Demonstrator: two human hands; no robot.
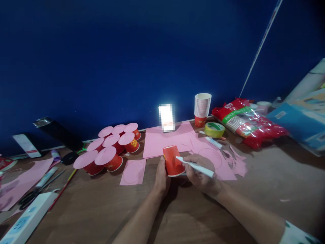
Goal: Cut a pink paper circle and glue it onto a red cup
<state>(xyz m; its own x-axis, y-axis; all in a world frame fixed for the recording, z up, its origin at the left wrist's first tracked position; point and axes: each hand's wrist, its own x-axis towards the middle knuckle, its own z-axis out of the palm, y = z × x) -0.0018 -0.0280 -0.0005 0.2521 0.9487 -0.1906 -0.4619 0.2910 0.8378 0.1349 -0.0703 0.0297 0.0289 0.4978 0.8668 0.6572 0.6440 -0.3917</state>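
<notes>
A red paper cup [173, 162] stands upside down, its wide rim low, between my two hands. My left hand [162, 174] is closed around the cup's left side. In my right hand [199, 174] is a white marker pen [203, 168], its tip at the cup's upper right side; whether it touches cannot be made out. Beyond the cup lie pink paper sheets [154, 142]. Left of my left hand is a small pink piece of paper [133, 172] with a circle drawn on it. Several red cups topped with pink discs [109, 155] are grouped farther left.
At the back right are a stack of paper cups [202, 108], yellow tape [214, 129] and a red plastic cup package [248, 122]. Pink scraps [235, 161] lie right of my right hand. A white power strip [29, 217], scissors [31, 198] and a pencil [63, 189] occupy the left.
</notes>
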